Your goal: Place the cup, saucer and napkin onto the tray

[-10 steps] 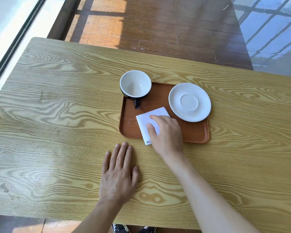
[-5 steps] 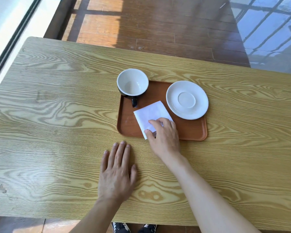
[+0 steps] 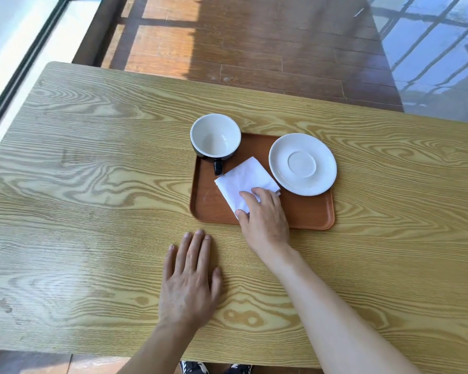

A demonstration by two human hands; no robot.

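Observation:
A brown tray (image 3: pixel 208 203) lies on the wooden table (image 3: pixel 92 184). At its far left corner stands the cup (image 3: pixel 215 136), white inside and dark outside, with its handle pointing toward me. The white saucer (image 3: pixel 302 163) occupies the tray's far right corner, its rim reaching just past the tray's edge. Between them lies the folded white napkin (image 3: pixel 243 179), flat on the tray. My right hand (image 3: pixel 265 220) rests on the napkin's near corner, thumb and forefinger pinching it. My left hand (image 3: pixel 189 282) lies flat on the table in front of the tray, fingers apart and holding nothing.
The table's far edge borders a brown plank floor (image 3: pixel 254 49). A window frame (image 3: pixel 25 63) runs along the left side. Shoes (image 3: pixel 195 368) show under the near edge.
My right hand has drawn back toward me, uncovering more of the napkin. The napkin has shifted farther onto the tray, and its near corner no longer hangs over the front rim. My left hand stays put.

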